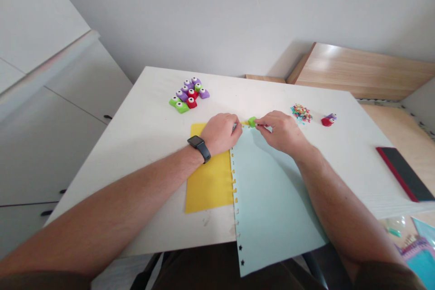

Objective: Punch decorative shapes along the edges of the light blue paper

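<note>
The right hand pinches a small green punch at the far edge of the light blue paper. The left hand is closed near the paper's corner, perhaps gripping it; I cannot tell. Yellow paper lies partly beneath.

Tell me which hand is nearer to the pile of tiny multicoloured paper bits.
Right. The right hand is just left of the pile, slightly nearer the person; the left hand is farther left, by the pale blue paper sheet's upper left corner.
</note>
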